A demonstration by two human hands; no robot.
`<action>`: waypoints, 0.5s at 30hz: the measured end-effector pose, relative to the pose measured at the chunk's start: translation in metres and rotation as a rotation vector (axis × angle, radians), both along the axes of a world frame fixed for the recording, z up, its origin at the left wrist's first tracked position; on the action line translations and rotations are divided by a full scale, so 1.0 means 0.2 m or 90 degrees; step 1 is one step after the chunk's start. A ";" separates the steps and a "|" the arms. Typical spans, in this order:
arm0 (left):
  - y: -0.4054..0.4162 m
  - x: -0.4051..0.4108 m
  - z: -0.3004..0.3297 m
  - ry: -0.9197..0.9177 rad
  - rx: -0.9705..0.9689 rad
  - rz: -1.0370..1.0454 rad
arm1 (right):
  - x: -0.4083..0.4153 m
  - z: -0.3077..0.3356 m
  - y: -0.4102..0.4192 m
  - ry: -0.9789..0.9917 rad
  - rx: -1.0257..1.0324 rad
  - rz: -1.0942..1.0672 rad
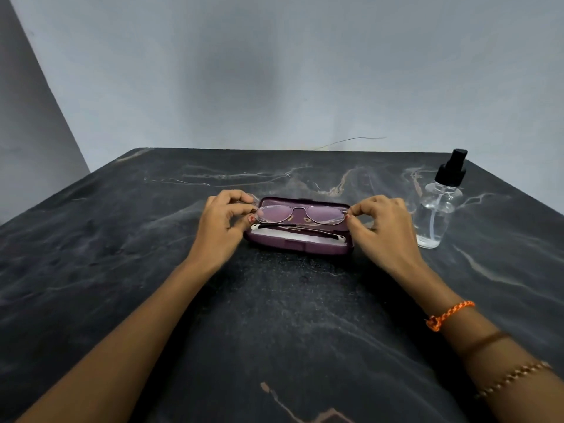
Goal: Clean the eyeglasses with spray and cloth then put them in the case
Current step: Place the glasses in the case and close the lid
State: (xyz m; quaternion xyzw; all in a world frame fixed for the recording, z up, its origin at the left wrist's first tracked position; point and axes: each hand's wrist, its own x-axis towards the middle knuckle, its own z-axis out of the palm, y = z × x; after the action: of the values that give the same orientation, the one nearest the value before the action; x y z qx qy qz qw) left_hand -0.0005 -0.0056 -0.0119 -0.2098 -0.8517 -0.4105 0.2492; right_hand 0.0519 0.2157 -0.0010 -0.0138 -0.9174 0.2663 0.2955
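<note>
Pinching the eyeglasses (pixel 300 215) at both ends, the left hand (pixel 224 225) grips the frame's left corner w/ thumb and forefinger while the right hand (pixel 383 230) grips the right corner the same way, holding them folded just over the open purple case (pixel 297 244), which lies on the dark marble table (pixel 274 315) w/ a white cloth (pixel 300 236) inside. Right of the case, near the right hand but apart from it, stands a clear spray bottle (pixel 438 206) w/ black pump top, upright.
</note>
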 end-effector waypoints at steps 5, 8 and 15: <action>-0.01 0.01 0.00 -0.020 -0.034 -0.015 | 0.01 0.00 0.02 -0.023 0.035 0.009; -0.02 0.02 0.00 -0.026 -0.056 -0.022 | 0.02 0.01 0.02 -0.034 0.054 0.011; -0.03 0.03 0.00 -0.003 -0.089 -0.024 | 0.03 0.02 0.03 -0.049 0.068 0.021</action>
State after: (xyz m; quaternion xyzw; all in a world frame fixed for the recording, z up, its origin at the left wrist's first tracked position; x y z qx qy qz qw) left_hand 0.0056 -0.0110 -0.0124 -0.2419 -0.8748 -0.3551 0.2239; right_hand 0.0587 0.2217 0.0037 0.0071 -0.9411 0.2213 0.2557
